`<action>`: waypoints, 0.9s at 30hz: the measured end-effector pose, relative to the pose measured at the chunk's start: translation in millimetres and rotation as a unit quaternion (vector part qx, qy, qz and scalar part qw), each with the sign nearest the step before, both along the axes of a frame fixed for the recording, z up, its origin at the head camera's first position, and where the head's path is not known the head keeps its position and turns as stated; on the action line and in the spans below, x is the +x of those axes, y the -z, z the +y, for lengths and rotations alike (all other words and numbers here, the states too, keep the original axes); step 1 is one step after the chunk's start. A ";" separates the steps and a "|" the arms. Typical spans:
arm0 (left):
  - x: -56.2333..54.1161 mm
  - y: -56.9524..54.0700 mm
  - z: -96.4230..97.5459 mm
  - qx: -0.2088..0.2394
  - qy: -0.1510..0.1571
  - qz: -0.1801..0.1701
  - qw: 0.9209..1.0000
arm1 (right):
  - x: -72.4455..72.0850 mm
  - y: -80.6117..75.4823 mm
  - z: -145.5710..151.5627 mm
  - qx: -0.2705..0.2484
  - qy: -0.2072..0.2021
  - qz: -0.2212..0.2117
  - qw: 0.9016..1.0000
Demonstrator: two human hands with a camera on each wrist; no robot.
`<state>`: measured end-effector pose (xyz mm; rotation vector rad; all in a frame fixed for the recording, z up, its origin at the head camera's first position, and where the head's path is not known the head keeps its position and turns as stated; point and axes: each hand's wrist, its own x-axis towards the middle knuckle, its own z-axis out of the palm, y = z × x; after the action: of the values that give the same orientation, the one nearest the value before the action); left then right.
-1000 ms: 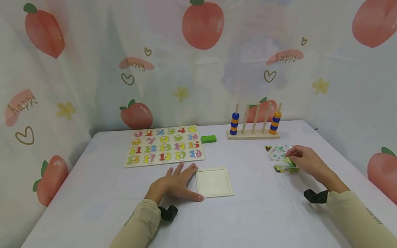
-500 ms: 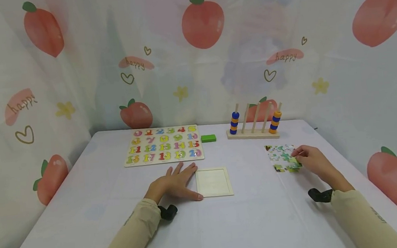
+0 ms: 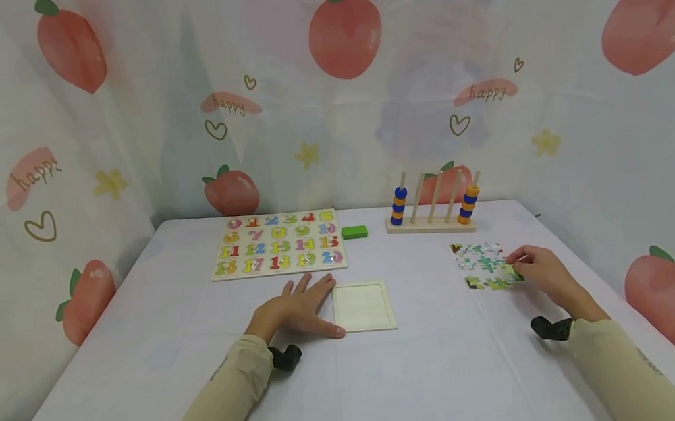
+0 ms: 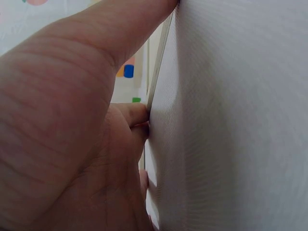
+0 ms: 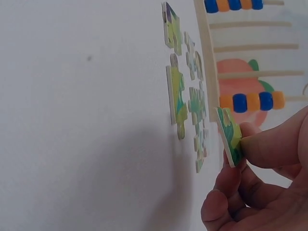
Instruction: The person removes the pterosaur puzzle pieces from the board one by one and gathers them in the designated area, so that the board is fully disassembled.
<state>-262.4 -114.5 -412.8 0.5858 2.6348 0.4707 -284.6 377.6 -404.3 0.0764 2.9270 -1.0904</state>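
Observation:
In the head view, my left hand [image 3: 295, 313] is spread on the table beside a square wooden puzzle tray [image 3: 391, 307]. Its thumb touches the near left corner and a fingertip the far left corner. On the right, my right hand [image 3: 544, 275] is by the near right corner of a loose patch of jigsaw pieces [image 3: 482, 266]. The right wrist view shows its thumb and fingers pinching one green jigsaw piece [image 5: 230, 137], tilted on edge and apart from the other pieces [image 5: 175, 91]. In the left wrist view, the thumb [image 4: 139, 24] reaches the tray's edge.
At the back left lies a number board [image 3: 276, 243], with a green block [image 3: 354, 232] beside it. A wooden bead rack [image 3: 431, 227] with upright pegs stands behind the jigsaw pieces. White cloth [image 3: 354, 385] covers the table, and a printed curtain [image 3: 273, 54] hangs behind.
My right hand has moved right and slightly toward me, drawing away from the middle of the jigsaw patch. The left hand and the tray have stayed where they were.

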 end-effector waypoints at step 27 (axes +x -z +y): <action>0.4 -2.1 0.6 -0.001 0.000 -0.005 1.000 | -10.0 19.4 15.8 -0.002 0.027 -0.001 1.000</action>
<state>-262.0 -113.9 -410.7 0.5815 2.6262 0.4704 -294.6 393.4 -423.7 0.1563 2.9363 -1.1018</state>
